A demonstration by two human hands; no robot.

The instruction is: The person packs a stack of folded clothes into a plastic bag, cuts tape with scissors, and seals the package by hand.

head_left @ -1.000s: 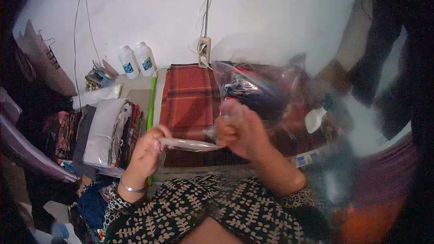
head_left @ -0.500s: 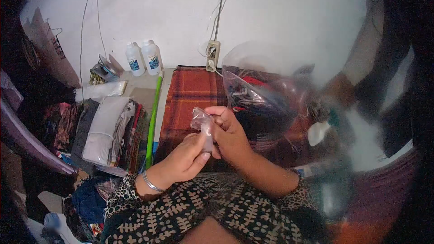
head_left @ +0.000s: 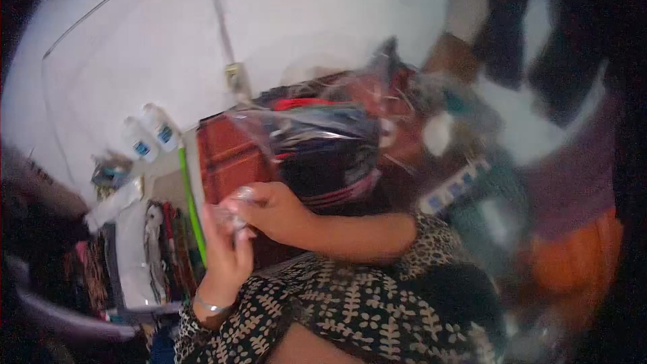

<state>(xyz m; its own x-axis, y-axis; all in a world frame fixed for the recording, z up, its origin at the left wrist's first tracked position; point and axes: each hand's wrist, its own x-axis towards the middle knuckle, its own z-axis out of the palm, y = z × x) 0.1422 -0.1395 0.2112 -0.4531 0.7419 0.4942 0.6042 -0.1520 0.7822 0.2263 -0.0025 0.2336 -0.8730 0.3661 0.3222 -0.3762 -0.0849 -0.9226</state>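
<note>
Both hands meet in front of my body, blurred by motion, around a small piece of crumpled clear plastic (head_left: 236,221). My left hand (head_left: 226,256) is closed on its lower side, and my right hand (head_left: 276,210) pinches it from the right. Fingers cover much of the plastic, so its full shape is hidden. Just beyond the hands lies a large clear plastic bag (head_left: 330,136) with dark and red folded cloth inside. It rests on a red plaid cloth (head_left: 219,152).
Left of the hands, a green stick (head_left: 191,209) lies beside a stack of folded textiles (head_left: 137,256). Two white bottles (head_left: 160,128) stand by the wall, near a power strip (head_left: 234,77). On the right are a white-and-blue package (head_left: 455,185) and orange material (head_left: 573,256).
The view has turned to the right and tilted, showing more of the large bag and the right side. Both hands stay together at the small plastic, its lower part now more covered.
</note>
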